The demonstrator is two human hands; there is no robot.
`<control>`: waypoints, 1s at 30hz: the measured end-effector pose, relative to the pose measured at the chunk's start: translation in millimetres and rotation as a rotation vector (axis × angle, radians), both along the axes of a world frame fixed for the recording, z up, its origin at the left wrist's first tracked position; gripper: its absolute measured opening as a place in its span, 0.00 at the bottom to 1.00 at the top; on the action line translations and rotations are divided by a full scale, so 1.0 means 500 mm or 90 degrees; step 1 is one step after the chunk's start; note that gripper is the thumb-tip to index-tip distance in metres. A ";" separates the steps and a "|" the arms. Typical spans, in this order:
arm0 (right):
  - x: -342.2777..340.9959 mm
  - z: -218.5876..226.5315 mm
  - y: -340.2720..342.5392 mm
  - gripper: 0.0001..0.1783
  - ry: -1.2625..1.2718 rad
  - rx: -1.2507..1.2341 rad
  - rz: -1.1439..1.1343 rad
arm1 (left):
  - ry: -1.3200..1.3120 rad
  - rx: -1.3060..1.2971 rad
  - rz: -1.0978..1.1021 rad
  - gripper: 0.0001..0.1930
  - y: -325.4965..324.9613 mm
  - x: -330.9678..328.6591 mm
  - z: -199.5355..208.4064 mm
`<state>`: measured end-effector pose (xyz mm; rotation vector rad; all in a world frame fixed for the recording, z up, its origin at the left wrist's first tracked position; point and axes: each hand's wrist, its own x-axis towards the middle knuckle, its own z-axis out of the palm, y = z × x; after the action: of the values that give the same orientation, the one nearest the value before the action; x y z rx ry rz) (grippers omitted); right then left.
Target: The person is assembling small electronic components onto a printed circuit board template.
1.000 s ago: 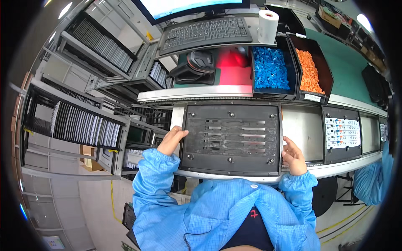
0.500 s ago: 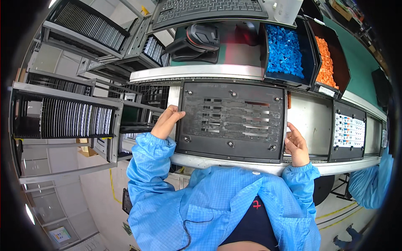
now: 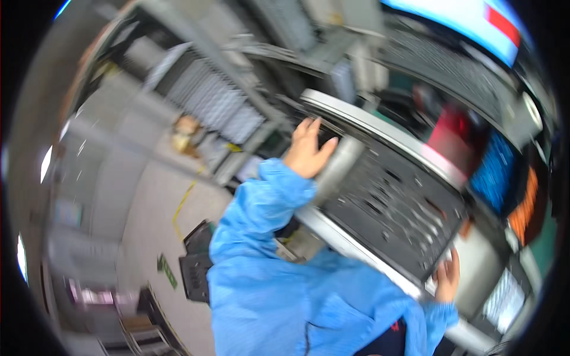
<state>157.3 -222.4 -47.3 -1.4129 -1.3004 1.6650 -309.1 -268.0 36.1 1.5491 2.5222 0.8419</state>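
Note:
A black rectangular fixture plate (image 3: pixel 393 209), with slots and small fasteners, lies on the metal track in front of me. My left hand (image 3: pixel 306 151) is off the plate, just past its left end, with thumb and fingers spread and nothing in them. Beneath and beside that hand runs a bare grey stretch of the track (image 3: pixel 339 169). At the plate's right end is my right hand (image 3: pixel 448 277), its fingers apart and up against or very near the edge; blur hides whether they touch.
Beyond the track are bins of blue pieces (image 3: pixel 494 169) and orange pieces (image 3: pixel 523 207), a keyboard (image 3: pixel 445 74) and a lit screen (image 3: pixel 460 24). Slotted racks (image 3: pixel 214 101) stand at the left. Another fixture with white strips (image 3: pixel 504 299) sits farther right along the track.
My view has swung left and tilted, blurring the picture. My left hand has come off the plate's left edge and spread its fingers. The right hand stays by the right edge.

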 end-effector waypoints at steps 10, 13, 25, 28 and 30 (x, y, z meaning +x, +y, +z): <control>0.014 -0.010 0.032 0.28 -0.024 0.087 -0.003 | 0.857 0.250 0.524 0.20 -0.187 -0.257 0.444; 0.018 -0.005 0.034 0.26 -0.042 0.131 -0.016 | 0.808 0.224 0.387 0.16 -0.250 -0.325 0.456; 0.020 0.167 0.023 0.22 0.034 0.260 -0.022 | 0.786 0.307 0.041 0.17 -0.244 0.203 0.448; -0.019 0.236 0.010 0.25 0.123 0.240 0.103 | 0.772 0.416 -0.078 0.14 -0.258 0.234 0.397; -0.049 0.265 0.005 0.25 0.254 0.168 0.248 | 0.668 0.391 -0.182 0.11 -0.246 0.250 0.375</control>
<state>133.1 -219.7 85.0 -0.6573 -1.5475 1.8175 -184.0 -391.1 223.8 3.1397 2.5372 0.9776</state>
